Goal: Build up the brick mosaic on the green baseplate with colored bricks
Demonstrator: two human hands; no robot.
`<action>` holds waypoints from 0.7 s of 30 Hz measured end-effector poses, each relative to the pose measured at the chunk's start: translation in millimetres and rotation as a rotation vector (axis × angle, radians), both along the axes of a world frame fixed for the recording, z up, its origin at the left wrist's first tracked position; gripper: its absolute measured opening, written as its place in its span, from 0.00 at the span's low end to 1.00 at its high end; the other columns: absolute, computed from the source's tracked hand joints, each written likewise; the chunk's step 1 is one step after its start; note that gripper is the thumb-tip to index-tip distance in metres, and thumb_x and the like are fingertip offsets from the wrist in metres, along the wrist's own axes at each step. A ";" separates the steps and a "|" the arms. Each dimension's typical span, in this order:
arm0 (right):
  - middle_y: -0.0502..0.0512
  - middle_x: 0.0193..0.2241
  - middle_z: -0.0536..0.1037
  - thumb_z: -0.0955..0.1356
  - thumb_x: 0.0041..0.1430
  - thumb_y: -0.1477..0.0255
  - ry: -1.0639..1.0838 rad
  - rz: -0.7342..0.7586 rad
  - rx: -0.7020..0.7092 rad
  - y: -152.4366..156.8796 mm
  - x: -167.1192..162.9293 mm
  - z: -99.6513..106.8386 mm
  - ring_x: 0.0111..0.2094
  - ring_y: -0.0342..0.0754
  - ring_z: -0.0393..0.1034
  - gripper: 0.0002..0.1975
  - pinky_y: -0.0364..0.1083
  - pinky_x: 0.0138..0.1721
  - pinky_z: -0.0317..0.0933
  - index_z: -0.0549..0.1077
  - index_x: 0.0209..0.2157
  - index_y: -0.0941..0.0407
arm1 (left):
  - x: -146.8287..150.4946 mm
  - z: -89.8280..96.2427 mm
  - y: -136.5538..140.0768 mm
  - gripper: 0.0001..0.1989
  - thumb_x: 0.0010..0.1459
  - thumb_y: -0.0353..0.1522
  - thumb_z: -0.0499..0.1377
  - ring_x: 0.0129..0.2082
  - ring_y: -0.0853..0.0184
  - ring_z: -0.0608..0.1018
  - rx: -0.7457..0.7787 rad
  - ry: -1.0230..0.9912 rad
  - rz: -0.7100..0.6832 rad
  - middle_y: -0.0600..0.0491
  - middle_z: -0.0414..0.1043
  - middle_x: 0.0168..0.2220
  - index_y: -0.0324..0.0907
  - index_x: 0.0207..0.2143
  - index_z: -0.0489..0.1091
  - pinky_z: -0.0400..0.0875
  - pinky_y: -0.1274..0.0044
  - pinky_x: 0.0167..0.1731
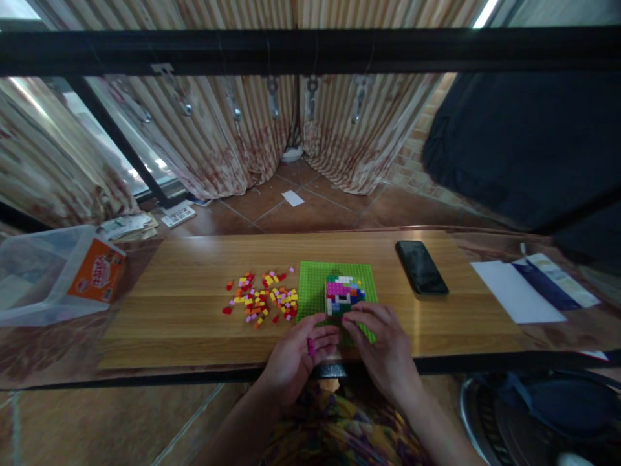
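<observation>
My left hand [301, 353] is palm up at the near edge of the board, its fingers loosely curled around magenta toy bricks [311, 347]. In the fingertips of my right hand [383, 340] is a pinched small magenta brick [344, 320], just in front of the brick build. That multicoloured brick build [341, 288], with pink, white, green and blue studs, stands on a green baseplate [312, 278]. My fingers hide the baseplate's front part. Left of the plate lies a loose spread of small bricks [262, 299] in red, yellow, orange and pink.
A black phone [422, 267] rests on the right of the wooden board [194, 259]. At far left is a clear plastic bin [43, 285] with an orange label. White paper [517, 291] lies at right. A black bar [310, 52] crosses above.
</observation>
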State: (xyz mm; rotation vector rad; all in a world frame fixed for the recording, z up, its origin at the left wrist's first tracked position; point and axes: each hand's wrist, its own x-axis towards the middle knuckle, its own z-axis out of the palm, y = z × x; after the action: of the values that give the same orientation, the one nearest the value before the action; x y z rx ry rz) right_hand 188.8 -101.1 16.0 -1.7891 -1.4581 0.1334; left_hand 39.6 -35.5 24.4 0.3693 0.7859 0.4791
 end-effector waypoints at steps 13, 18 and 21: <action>0.53 0.32 0.77 0.66 0.58 0.66 -0.229 -0.143 -0.032 32.7 26.8 -9.3 0.35 0.48 0.67 0.09 0.48 0.38 0.56 0.77 0.33 0.52 | 1.6 -14.3 3.1 0.15 0.57 0.30 0.53 0.35 0.65 0.77 0.038 0.101 -0.007 0.43 0.74 0.36 0.34 0.46 0.65 0.69 0.72 0.42; 0.53 0.33 0.78 0.66 0.58 0.66 -0.270 -0.158 -0.061 34.8 26.5 -11.6 0.36 0.49 0.67 0.08 0.48 0.38 0.54 0.77 0.34 0.52 | 0.8 -21.1 4.3 0.15 0.58 0.32 0.53 0.34 0.65 0.77 0.016 0.125 0.015 0.42 0.74 0.36 0.33 0.45 0.66 0.70 0.72 0.39; 0.52 0.33 0.79 0.66 0.58 0.66 -0.275 -0.146 -0.079 35.5 25.5 -10.7 0.34 0.48 0.66 0.08 0.48 0.38 0.53 0.76 0.35 0.51 | 1.1 -24.1 4.1 0.15 0.58 0.33 0.53 0.34 0.65 0.77 0.014 0.118 0.019 0.42 0.74 0.35 0.33 0.45 0.66 0.70 0.73 0.38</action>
State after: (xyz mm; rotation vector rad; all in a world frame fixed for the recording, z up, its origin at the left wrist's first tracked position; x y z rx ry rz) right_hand 214.2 -65.5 5.3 -2.0334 -1.5207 -0.1373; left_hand 40.7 -31.4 0.3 0.4059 0.9012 0.4836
